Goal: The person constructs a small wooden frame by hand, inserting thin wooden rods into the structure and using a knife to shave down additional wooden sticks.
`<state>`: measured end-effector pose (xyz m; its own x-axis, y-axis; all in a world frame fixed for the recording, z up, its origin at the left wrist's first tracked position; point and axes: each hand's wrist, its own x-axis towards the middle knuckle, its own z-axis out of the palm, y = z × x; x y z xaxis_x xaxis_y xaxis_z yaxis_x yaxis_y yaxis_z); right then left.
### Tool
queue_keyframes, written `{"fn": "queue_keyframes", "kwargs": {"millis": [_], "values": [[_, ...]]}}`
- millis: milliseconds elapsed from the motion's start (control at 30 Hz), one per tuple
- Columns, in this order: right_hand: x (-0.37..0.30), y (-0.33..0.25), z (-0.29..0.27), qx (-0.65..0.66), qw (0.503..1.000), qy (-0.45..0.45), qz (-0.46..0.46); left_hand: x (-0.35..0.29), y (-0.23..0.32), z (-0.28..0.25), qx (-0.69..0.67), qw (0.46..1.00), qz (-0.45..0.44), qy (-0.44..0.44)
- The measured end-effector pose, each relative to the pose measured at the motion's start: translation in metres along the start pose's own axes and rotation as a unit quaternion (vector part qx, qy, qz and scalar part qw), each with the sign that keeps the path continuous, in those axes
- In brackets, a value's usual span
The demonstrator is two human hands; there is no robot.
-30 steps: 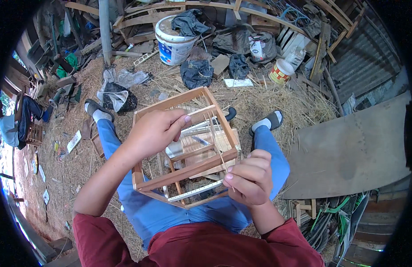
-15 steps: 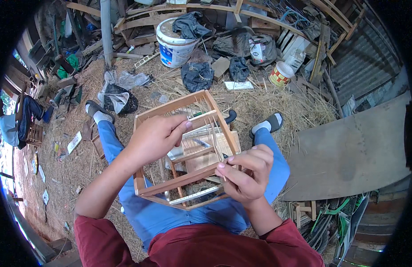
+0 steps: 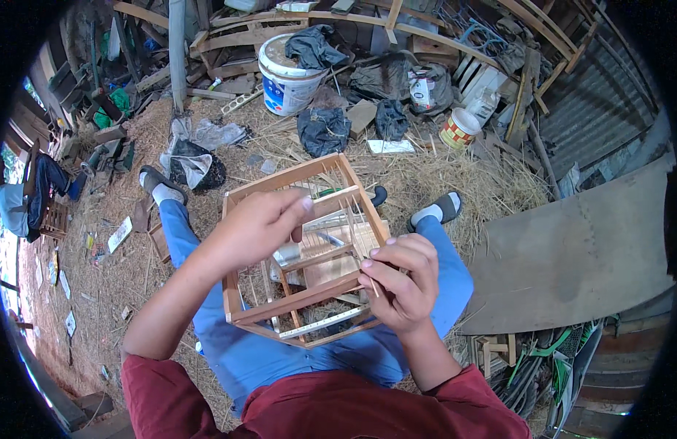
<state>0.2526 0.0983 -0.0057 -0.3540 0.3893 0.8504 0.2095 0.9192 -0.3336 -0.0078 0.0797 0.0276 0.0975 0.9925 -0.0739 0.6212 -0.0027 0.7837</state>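
A box-like wooden frame, strung with thin sticks, rests tilted over my lap between my spread legs. My left hand reaches across its left side, fingers curled at the inner crossbar; what lies under the fingers is hidden. At the near right corner, my right hand pinches a thin wooden stick between thumb and fingers, close against the frame's rail. Several slender sticks run from the crossbar toward that hand. Inside and beneath the frame show a pale wooden board and a white strip with small holes.
Straw covers the floor. Beyond my feet stand a large white bucket, a black bag and a small red-and-yellow tub. A large flat sheet lies at right. Another person sits at far left.
My right hand has shifted slightly left, and the thin stick now shows below its fingertips. The left hand stays nearly in place at the crossbar.
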Motion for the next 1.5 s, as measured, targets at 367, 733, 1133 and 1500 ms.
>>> {"fn": "queue_keyframes", "kwargs": {"millis": [367,733,1133,1500], "values": [[-0.001,-0.01,0.009,0.045,0.999,-0.004,-0.004,0.032,-0.021,-0.027,0.23,0.936,0.199,0.176],[0.001,-0.02,0.012,0.089,0.996,-0.009,-0.002,0.054,-0.034,-0.03,0.26,0.907,0.29,0.159],[-0.001,-0.025,0.012,0.108,0.994,-0.027,-0.015,0.044,-0.043,-0.022,0.286,0.87,0.324,0.238],[0.0,-0.03,0.017,0.128,0.99,-0.044,-0.048,0.029,-0.052,-0.022,0.286,0.865,0.337,0.238]]}}
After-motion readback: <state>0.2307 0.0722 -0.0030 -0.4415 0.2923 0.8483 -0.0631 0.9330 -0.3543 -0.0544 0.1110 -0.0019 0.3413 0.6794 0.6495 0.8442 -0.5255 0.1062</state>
